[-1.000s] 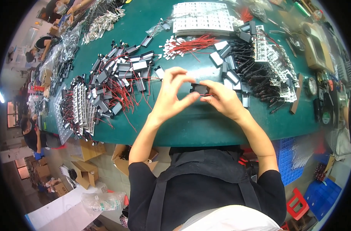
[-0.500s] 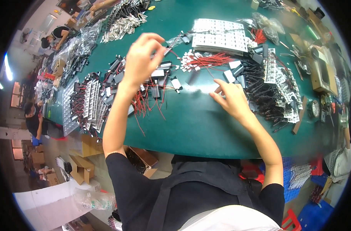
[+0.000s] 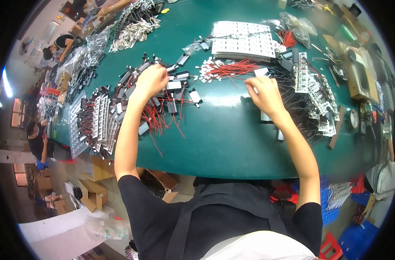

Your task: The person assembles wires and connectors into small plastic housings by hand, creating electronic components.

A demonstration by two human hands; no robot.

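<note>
My left hand [image 3: 153, 79] is over a pile of small dark modules [image 3: 173, 84] with thin red wires [image 3: 156, 119]. Its fingers curl closed, and whatever they pinch is hidden. To the right, my right hand [image 3: 265, 94] sits at the left edge of another heap, made of modules with black cables [image 3: 288, 97]. Those fingers are bent inward too, and I cannot make out anything between them. Part of a pale module [image 3: 265, 116] shows just below this hand. Between the hands, toward the far side, lies a bundle of red wires with white connectors [image 3: 232, 68].
A stack of white printed sheets [image 3: 243, 41] lies beyond the wire bundle on the green table [image 3: 206, 147]. White label strips [image 3: 103, 117] rest at the left, more label sheets [image 3: 321, 102] at the right. Cable bundles [image 3: 136, 30] and clear bags [image 3: 298, 28] are farther back. Other people work at the left.
My left hand has come down and nearer onto the module pile, its fingers closing. The right hand's fingers have curled in. A blurred dark piece between the hands no longer shows there.
</note>
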